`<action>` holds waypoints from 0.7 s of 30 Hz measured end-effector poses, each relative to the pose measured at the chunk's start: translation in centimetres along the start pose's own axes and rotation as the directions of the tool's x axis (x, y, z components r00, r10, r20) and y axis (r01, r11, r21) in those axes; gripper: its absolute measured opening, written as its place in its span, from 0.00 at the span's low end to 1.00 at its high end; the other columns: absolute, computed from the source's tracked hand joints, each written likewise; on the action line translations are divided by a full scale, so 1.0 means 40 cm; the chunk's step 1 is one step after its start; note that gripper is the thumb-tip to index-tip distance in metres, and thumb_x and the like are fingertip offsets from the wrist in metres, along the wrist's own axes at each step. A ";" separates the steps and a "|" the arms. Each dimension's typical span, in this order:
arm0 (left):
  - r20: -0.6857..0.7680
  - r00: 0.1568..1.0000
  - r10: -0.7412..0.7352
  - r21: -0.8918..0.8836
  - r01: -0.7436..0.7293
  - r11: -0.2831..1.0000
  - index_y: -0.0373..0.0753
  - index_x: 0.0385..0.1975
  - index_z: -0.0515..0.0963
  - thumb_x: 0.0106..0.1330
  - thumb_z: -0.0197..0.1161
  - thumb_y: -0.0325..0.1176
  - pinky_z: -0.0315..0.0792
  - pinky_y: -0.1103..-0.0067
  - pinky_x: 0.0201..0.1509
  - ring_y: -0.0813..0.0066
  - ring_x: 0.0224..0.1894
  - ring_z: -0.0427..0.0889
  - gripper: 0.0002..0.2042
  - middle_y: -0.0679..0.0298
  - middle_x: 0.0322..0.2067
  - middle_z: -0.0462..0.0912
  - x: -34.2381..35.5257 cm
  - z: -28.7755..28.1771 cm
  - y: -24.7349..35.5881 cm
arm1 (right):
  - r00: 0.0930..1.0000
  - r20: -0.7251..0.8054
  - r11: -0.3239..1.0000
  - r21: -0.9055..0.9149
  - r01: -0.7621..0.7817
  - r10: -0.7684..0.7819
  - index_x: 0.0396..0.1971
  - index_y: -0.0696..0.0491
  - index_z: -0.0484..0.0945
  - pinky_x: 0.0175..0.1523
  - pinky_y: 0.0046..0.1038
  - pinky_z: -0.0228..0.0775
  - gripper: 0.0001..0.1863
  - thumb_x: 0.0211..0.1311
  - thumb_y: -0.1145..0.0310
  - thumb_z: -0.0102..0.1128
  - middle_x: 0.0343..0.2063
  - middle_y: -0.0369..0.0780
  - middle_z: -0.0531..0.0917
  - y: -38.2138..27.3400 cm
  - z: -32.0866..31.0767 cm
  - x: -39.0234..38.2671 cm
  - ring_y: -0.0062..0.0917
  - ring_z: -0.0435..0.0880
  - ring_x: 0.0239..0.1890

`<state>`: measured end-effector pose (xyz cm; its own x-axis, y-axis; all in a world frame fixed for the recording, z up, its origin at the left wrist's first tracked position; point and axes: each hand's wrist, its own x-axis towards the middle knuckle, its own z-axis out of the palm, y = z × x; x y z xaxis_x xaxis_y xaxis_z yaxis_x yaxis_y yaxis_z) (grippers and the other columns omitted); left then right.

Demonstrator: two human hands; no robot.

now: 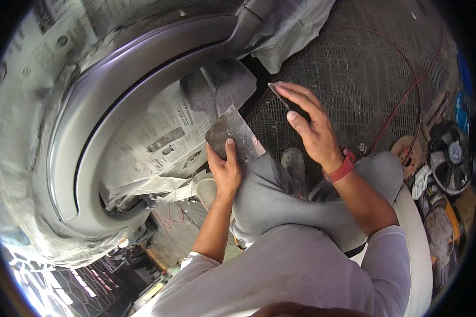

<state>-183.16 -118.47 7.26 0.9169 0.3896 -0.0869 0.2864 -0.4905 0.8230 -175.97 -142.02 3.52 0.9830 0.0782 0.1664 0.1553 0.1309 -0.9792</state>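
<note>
My left hand grips a flat, rectangular metal plate by its near edge, thumb on top; pale smears mark its face. A thin, flat scraper, seen nearly edge-on, is between the thumb and fingers of my right hand, which is raised to the right of the plate and apart from it. To the left curves a grey vehicle wheel-arch panel. Masking newspaper covers the area inside the arch. Neither hand touches the panel.
A red hose loops over the dark, textured floor. At the right are a round brown disc, a black-and-white wheel-like part and cluttered tools. I sit on a white chair, knees spread in grey trousers.
</note>
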 end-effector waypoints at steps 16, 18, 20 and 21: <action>-0.263 0.957 0.125 0.018 -0.125 0.992 0.29 0.61 0.71 0.79 0.62 0.36 0.68 0.74 0.64 0.70 0.55 0.76 0.19 0.57 0.53 0.79 -0.099 -0.004 -0.036 | 0.929 -0.214 0.953 -0.091 0.288 -0.301 0.60 0.48 0.83 0.67 0.39 0.68 0.21 0.68 0.64 0.64 0.59 0.36 0.83 -0.017 0.190 0.132 0.34 0.79 0.64; -0.288 0.948 0.134 0.064 -0.120 0.991 0.27 0.61 0.70 0.79 0.61 0.37 0.69 0.73 0.64 0.68 0.55 0.77 0.20 0.53 0.54 0.80 -0.120 -0.009 -0.025 | 0.942 -0.200 0.961 0.003 0.277 -0.270 0.60 0.50 0.83 0.67 0.36 0.69 0.20 0.69 0.64 0.63 0.57 0.38 0.83 -0.029 0.174 0.129 0.35 0.80 0.62; -0.319 0.940 0.123 0.093 -0.098 0.991 0.27 0.60 0.70 0.79 0.62 0.37 0.69 0.73 0.64 0.68 0.55 0.77 0.20 0.54 0.54 0.80 -0.135 -0.016 -0.019 | 0.961 -0.170 0.964 0.116 0.239 -0.218 0.59 0.52 0.83 0.66 0.34 0.70 0.19 0.71 0.65 0.62 0.56 0.40 0.84 -0.044 0.146 0.129 0.35 0.81 0.61; -0.331 0.939 0.093 0.039 -0.084 0.996 0.26 0.60 0.70 0.79 0.62 0.37 0.68 0.73 0.65 0.69 0.55 0.76 0.21 0.54 0.54 0.80 -0.143 -0.020 -0.020 | 0.973 -0.146 0.962 0.180 0.206 -0.181 0.59 0.53 0.83 0.66 0.33 0.70 0.19 0.71 0.65 0.61 0.56 0.40 0.84 -0.048 0.123 0.130 0.34 0.82 0.60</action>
<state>-188.84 -119.69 7.55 0.7953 0.5786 0.1808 0.2187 -0.5521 0.8046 -171.64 -137.00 6.85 0.9424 -0.0923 0.3216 0.3339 0.3195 -0.8868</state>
